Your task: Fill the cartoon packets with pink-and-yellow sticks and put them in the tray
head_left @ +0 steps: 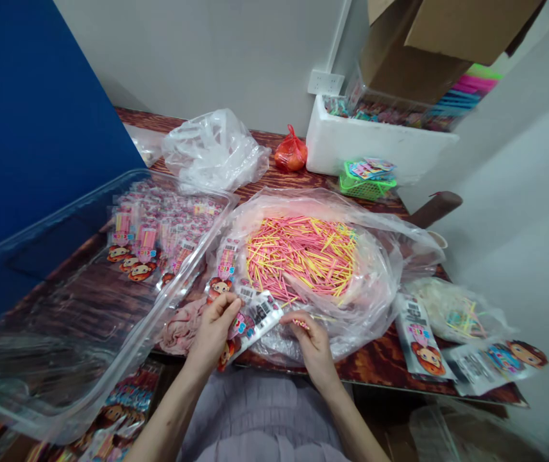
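Observation:
My left hand (214,333) is closed on a small printed cartoon packet (255,317) at the table's near edge. My right hand (312,343) pinches a few pink and yellow sticks (300,323) at the open end of that packet. Just beyond lies a large clear plastic bag (380,289) spread open, holding a heap of pink and yellow sticks (303,253). Another filled packet (224,273) leans at the bag's left side.
A big clear plastic bin (63,333) with several filled packets (149,240) sits left. Empty packets (421,343) and a small bag (457,311) lie right. At the back are a crumpled bag (214,151), red bag (290,154), green basket (365,179), white foam box (375,147).

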`<state>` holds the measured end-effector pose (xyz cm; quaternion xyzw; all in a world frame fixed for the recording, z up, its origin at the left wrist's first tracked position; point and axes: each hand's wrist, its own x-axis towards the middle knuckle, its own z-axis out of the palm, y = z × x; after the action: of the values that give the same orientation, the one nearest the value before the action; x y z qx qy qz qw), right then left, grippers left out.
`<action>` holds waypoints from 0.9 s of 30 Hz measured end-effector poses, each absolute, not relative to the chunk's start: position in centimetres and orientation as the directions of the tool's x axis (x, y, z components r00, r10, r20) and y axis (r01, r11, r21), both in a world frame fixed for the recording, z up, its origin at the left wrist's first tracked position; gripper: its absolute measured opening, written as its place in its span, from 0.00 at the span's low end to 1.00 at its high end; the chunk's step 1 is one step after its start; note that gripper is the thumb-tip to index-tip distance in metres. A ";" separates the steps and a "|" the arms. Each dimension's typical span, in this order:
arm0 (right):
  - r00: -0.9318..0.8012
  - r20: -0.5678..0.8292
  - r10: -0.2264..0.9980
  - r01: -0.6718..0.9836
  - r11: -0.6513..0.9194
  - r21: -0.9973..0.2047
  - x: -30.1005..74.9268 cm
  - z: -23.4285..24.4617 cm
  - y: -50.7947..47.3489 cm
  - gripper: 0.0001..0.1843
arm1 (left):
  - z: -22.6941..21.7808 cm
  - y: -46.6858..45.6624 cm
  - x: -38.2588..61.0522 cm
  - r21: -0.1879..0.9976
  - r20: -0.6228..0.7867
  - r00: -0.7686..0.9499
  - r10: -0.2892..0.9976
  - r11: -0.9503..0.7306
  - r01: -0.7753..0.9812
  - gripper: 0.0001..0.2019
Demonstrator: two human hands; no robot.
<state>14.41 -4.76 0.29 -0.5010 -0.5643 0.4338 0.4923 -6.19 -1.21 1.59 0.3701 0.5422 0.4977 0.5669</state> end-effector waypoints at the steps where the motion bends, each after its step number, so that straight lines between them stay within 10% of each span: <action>1: -0.012 0.117 0.993 0.139 0.118 -0.983 14.4 0.3 -4.8 0.11 | 1.7 -1.2 -6.2 0.967 -0.231 -0.079 0.970 0.219 -0.133 0.14; 27: -0.003 0.054 0.999 0.113 0.054 -0.992 14.1 -0.2 -4.9 0.10 | 2.4 -1.9 -6.4 0.987 -0.092 -0.101 0.991 0.105 0.126 0.14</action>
<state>14.06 -4.92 -0.19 -0.5137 -0.5411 0.4570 0.4842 -6.40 -1.90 2.44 0.4819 0.5790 0.4641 0.4659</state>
